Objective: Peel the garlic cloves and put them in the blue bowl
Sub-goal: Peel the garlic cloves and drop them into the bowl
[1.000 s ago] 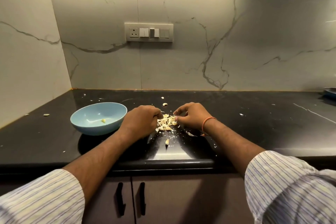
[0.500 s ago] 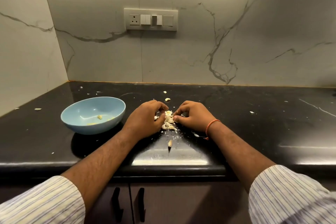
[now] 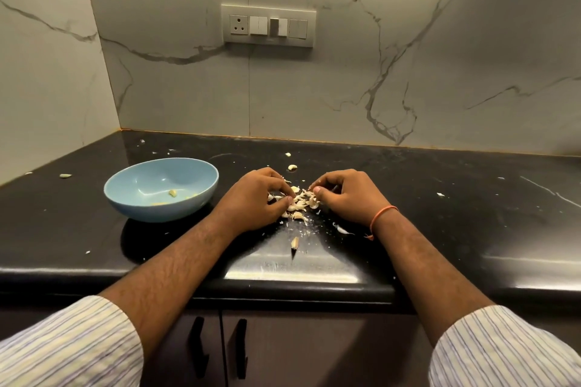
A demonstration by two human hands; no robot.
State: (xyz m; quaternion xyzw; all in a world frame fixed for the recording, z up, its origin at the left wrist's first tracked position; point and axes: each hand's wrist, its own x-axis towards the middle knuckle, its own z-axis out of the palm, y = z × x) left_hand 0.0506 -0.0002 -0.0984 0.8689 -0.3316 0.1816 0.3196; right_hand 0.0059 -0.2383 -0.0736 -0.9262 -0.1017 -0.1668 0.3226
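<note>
Left hand (image 3: 256, 198) and right hand (image 3: 344, 195) curl over garlic pile (image 3: 300, 203); whether either pinches a clove is hidden. Yellow bits in blue bowl (image 3: 201, 185) at 9 o'clock too small to identify.

Pale garlic cloves (image 3: 300, 204) heaped right of upright blue bowl (image 3: 201, 198).
</note>
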